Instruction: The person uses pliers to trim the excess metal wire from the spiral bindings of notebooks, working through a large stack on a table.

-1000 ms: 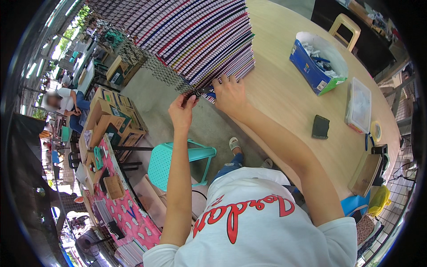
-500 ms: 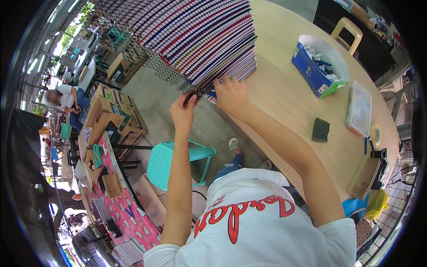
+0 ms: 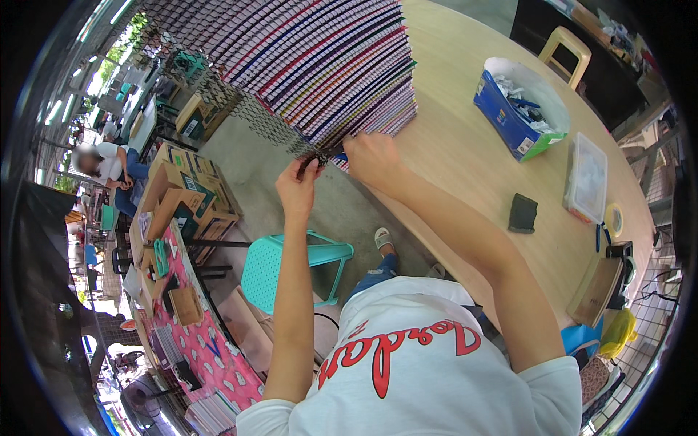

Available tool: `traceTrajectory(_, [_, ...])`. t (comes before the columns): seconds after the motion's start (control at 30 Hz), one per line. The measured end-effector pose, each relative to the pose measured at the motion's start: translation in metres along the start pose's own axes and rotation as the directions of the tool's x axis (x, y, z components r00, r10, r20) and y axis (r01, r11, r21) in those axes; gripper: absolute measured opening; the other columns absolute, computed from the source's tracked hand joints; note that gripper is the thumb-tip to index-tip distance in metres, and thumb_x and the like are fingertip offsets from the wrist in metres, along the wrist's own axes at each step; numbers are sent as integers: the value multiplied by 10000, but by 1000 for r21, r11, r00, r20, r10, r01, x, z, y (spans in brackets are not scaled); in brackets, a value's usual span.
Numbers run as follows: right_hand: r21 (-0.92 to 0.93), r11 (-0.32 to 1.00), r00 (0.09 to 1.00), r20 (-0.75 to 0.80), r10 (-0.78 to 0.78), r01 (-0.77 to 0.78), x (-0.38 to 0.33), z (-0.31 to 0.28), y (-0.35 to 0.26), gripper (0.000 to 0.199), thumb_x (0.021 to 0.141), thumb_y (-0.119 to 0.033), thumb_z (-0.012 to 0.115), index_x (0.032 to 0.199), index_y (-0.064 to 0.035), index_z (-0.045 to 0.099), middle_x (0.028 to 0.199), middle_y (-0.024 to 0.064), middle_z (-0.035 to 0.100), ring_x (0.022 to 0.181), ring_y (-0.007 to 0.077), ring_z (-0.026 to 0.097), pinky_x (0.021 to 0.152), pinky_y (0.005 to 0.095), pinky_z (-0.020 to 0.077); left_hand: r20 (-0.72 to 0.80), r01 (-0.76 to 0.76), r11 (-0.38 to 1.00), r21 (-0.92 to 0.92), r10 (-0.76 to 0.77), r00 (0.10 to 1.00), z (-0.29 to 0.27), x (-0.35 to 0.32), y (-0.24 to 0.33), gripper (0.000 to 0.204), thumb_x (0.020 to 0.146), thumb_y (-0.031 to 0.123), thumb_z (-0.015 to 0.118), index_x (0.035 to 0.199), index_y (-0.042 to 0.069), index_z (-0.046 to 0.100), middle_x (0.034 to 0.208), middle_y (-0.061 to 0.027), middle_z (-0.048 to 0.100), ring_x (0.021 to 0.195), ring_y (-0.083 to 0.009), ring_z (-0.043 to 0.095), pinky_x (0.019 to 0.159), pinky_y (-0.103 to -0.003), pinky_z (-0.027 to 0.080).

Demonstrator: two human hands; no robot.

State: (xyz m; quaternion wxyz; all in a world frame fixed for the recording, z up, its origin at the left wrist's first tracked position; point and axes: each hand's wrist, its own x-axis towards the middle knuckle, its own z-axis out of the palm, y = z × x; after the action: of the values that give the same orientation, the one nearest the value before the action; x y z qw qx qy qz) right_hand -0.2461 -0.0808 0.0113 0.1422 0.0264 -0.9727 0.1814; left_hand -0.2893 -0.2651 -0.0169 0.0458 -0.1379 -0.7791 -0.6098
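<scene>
A tall stack of spiral-bound notebooks (image 3: 342, 80) stands at the far edge of the table, with rows of coloured covers and white page edges. Dark binding coils (image 3: 254, 116) stick out past its left side like a mesh. At the stack's near corner, my left hand (image 3: 297, 190) pinches the end of a dark coil between thumb and fingers. Just right of it, my right hand (image 3: 374, 161) is closed with knuckles up against the lowest notebooks. Something dark and blue shows between the hands; the right fingers hide most of it.
On the table (image 3: 451, 167) are a blue box of scraps (image 3: 502, 116), a clear plastic container (image 3: 586, 178), a black block (image 3: 523, 214) and a tape roll (image 3: 614, 219). A teal stool (image 3: 273, 272) stands below left, near cardboard boxes (image 3: 182, 189) and a seated person (image 3: 120, 171).
The stack appears slightly further left in view. My right hand has shifted a little left and down, and my left hand stays at the coil end.
</scene>
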Motion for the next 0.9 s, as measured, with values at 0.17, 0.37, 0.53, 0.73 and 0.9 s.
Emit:
traceTrajectory(0.17, [4,1000,999,38,-8,8,3,3,7,139,715,-163,666,818,-79,703,803,123,701,739,299,700,612,419,554,17,22,1000,-15,-22,1000,1,2,3,189,913,73,659,1014,-86,660,889,-97,694,773,-152,688,709,-270,572])
traceTrajectory(0.37, [-26,999,985,-175,16,-21,-11,-2,3,236,710,-182,677,916,-69,665,887,126,658,804,315,668,652,448,538,24,35,999,-18,-35,999,-5,1,1,185,905,60,663,1014,-90,656,893,-98,692,777,-154,689,723,-269,578])
traceTrajectory(0.53, [-125,992,971,-239,-10,-20,-6,-1,0,313,666,-182,716,951,-71,648,929,122,626,847,303,647,667,455,517,37,47,998,-30,-46,998,-2,2,7,177,905,53,661,1008,-90,655,891,-96,691,784,-152,688,728,-269,580])
traceTrajectory(0.73, [-78,997,983,-183,-3,-11,-5,0,-5,225,732,-150,642,928,-41,660,950,140,653,887,327,647,726,547,509,33,39,999,-31,-38,999,-5,2,4,188,906,66,664,1012,-89,657,882,-92,691,780,-144,683,728,-271,579])
traceTrajectory(0.9, [21,999,999,-41,-27,28,2,-2,-1,153,724,-140,642,830,-32,665,767,153,682,705,323,692,610,430,554,25,25,999,-30,-24,999,-4,2,2,198,907,80,667,1009,-89,659,873,-92,692,773,-140,679,722,-270,578])
